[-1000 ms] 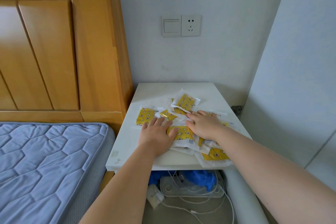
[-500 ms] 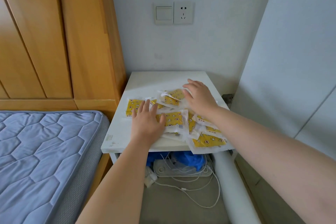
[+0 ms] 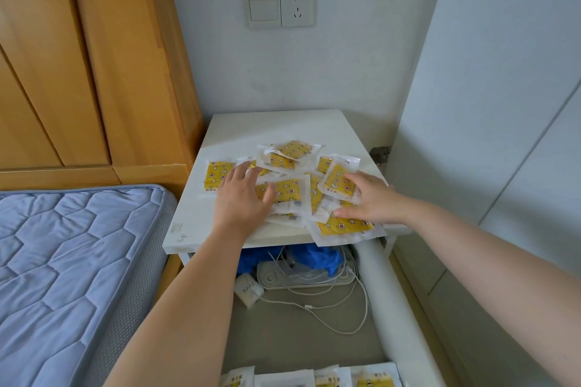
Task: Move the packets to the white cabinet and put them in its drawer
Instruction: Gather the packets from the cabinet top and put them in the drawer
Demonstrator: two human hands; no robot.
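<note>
While the packets (image 3: pixel 289 195) lie strewn on the white table (image 3: pixel 283 126), I should rake them inward, left hand (image 3: pixel 242 201) from 9 o'clock, right hand (image 3: pixel 371 198) from 3, both flat, spread-fingered, gripping nothing.

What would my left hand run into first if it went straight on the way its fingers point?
Probably the overlapping packets at the far side of the pile, just beyond the fingertips of the left hand; past them only bare tabletop shows before the wall.
</note>
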